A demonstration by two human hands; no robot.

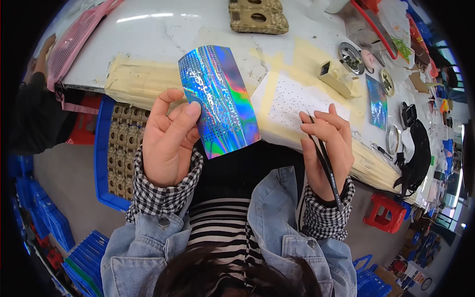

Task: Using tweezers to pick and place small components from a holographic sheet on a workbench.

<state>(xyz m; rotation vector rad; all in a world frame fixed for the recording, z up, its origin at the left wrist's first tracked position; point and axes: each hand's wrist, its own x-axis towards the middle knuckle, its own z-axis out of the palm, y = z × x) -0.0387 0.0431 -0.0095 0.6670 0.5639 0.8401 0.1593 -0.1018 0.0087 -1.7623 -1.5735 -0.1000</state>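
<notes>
My left hand [167, 138] holds up a shiny rainbow holographic sheet [220, 99] by its lower left edge, thumb pressed on its face. The sheet is curved and dotted with rows of tiny holes or studs. My right hand [327, 148] grips a thin black stick-like tool [325, 163], its tip pointing up toward a white paper [292, 101] covered in small dots on the table. The two hands are apart, with the sheet between them and above my lap.
A blue crate [101, 148] of tan parts sits at my left. On the taped white table [163, 34] are a tape dispenser [337, 76], tan blocks [258, 17], another holographic sheet [377, 101] and round metal parts. A red stool [385, 213] stands at right. A pink basket [74, 42] lies far left.
</notes>
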